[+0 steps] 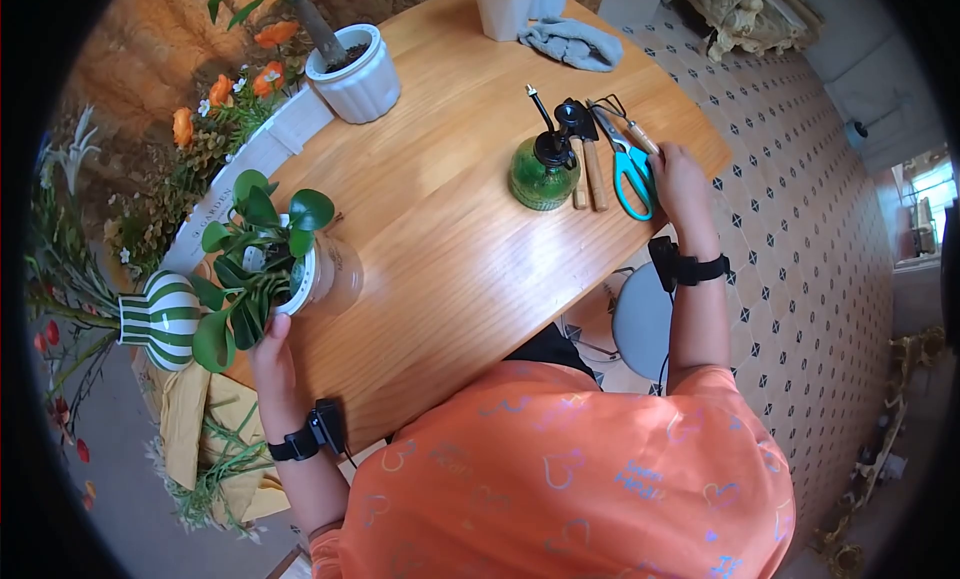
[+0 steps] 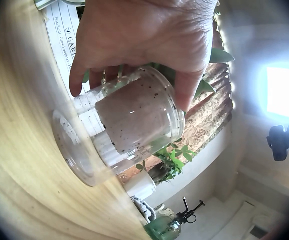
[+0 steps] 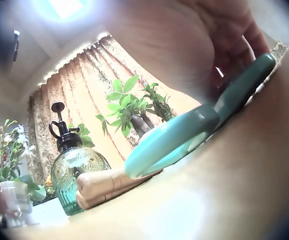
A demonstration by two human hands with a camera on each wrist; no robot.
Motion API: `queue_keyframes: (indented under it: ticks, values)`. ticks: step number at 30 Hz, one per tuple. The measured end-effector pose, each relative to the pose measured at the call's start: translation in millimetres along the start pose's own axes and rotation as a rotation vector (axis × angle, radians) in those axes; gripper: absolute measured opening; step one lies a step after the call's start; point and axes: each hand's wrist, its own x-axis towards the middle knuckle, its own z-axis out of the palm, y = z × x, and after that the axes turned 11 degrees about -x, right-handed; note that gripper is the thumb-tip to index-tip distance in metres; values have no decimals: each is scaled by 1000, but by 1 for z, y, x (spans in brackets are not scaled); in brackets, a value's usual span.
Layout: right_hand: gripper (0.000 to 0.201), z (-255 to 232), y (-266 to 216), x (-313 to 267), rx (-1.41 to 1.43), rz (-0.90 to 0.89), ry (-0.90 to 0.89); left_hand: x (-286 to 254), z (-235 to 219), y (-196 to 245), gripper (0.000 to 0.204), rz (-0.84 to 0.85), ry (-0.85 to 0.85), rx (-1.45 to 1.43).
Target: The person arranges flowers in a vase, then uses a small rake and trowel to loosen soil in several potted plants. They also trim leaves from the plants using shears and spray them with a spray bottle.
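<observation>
My left hand (image 2: 144, 40) grips a clear plastic pot (image 2: 139, 115) near its rim, thumb on one side and fingers on the other. A plant with rounded green leaves (image 1: 262, 219) grows from this pot, which tilts in the left wrist view. At the table's right edge, my right hand (image 1: 684, 187) has its fingers on the wooden handle end of a small hand rake (image 1: 640, 136); the palm hides part of this grip. Turquoise-handled scissors (image 1: 632, 179) lie right beside that hand. Next to them are wooden-handled garden tools (image 1: 594, 174) and a green glass spray bottle (image 1: 540, 174).
A white ribbed pot (image 1: 362, 89) with a thick-stemmed plant stands at the back left, by a white planter box (image 1: 250, 159) of flowers. A grey cloth (image 1: 572, 45) lies near another white pot (image 1: 503, 9). At far left is a green-striped vase (image 1: 170, 319).
</observation>
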Motion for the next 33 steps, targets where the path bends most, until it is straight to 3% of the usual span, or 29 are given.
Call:
queue_keyframes:
  ticks: [6,9,11,15,19,22,27,29,33]
  values:
    - [24,-2,1,3,27,1,-7,1,-5,-2,45,-19,-13,0]
    - [28,-20,-14,-7,92,-51,120,1,-7,-2,46,-36,-6,-2]
    - [36,-29,-32,-16,236,-229,178,0,-5,-3,47,-26,5,-3]
    - [40,-18,-68,-29,256,-447,173,1,2,-2,49,12,8,-21]
    - [23,-8,-69,-30,201,-484,75,1,-6,-2,50,-16,21,-19]
    - [23,-7,-56,-31,202,-582,50,0,-7,-2,49,-32,14,-9]
    - [41,-45,-70,-29,369,-520,64,1,-20,-9,47,-61,51,35]
    - [49,-56,-86,-29,584,-453,133,3,-19,-2,47,-74,57,32]
    - [42,-56,-115,-24,638,-446,49,-1,12,21,45,-47,76,80]
